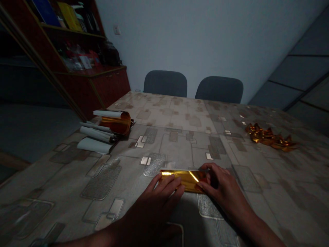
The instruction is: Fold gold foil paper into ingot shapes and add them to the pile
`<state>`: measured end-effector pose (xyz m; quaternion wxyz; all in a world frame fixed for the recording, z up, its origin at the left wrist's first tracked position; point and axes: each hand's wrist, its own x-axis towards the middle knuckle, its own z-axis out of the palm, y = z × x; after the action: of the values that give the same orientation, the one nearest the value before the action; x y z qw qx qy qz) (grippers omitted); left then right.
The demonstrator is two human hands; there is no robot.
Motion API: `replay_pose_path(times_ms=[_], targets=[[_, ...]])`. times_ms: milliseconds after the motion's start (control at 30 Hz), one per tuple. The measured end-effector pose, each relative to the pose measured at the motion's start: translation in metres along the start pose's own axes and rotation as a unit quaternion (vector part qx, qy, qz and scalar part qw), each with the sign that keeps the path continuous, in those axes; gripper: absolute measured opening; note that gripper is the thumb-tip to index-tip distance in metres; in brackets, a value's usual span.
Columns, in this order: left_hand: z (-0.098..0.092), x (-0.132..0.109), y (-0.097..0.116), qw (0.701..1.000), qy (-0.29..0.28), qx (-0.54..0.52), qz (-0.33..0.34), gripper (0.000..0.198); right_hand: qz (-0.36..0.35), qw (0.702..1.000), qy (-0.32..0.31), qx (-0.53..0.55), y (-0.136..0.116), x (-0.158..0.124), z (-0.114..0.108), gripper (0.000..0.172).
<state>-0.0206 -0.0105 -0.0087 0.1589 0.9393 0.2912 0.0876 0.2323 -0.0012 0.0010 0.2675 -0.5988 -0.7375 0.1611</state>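
Observation:
A folded strip of shiny gold foil paper (189, 175) lies on the patterned tablecloth in front of me, its long side running left to right. My left hand (163, 193) rests palm down over its left part, fingers stretched across the foil and pressing on it. At the other end, my right hand (222, 183) pinches the strip between thumb and fingers. The fingers partly cover both ends, so the folds there are hidden.
To the left lies a stack of curled gold foil sheets (117, 123) with pale backs. Several folded gold foil pieces (269, 137) sit in a row at the right. Two grey chairs (166, 83) stand beyond the table, and a reddish cabinet (110, 87) is at back left.

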Motion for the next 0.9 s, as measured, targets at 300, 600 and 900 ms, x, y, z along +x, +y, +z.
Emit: replay_pose_path(times_ms=[300,600,900], targets=[[0.008,-0.006,0.0,0.999,-0.029,0.007,0.038,0.084,-0.006,1.0,-0.011,0.005,0.002,-0.005,-0.004,0.023],[0.01,-0.007,0.001,1.0,0.001,0.001,0.015,0.085,-0.018,0.999,0.007,-0.048,0.009,-0.003,0.006,0.013],[0.015,-0.009,0.0,1.0,0.007,-0.001,0.009,0.091,-0.006,0.999,-0.002,-0.052,0.008,-0.004,0.005,0.014]])
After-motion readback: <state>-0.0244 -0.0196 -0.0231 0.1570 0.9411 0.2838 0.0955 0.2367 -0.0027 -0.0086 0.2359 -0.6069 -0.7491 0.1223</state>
